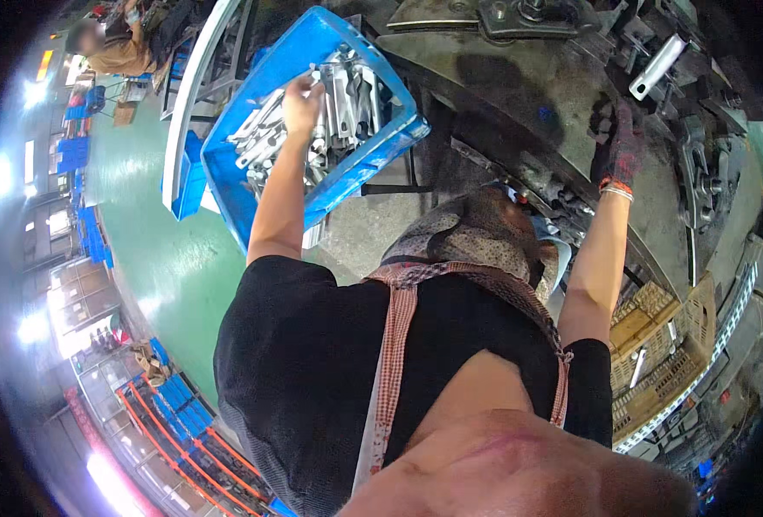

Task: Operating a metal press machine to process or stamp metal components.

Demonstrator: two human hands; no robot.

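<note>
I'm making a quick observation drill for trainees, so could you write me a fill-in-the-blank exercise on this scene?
1. The left hand is over metal parts in a bin coloured ____.
2. The only one of the person's hands wearing a glove is the ____ one.
3. The floor left of the bin is ____.
4. The person's shirt is ____.

Missing words: blue; right; green; black.
</note>
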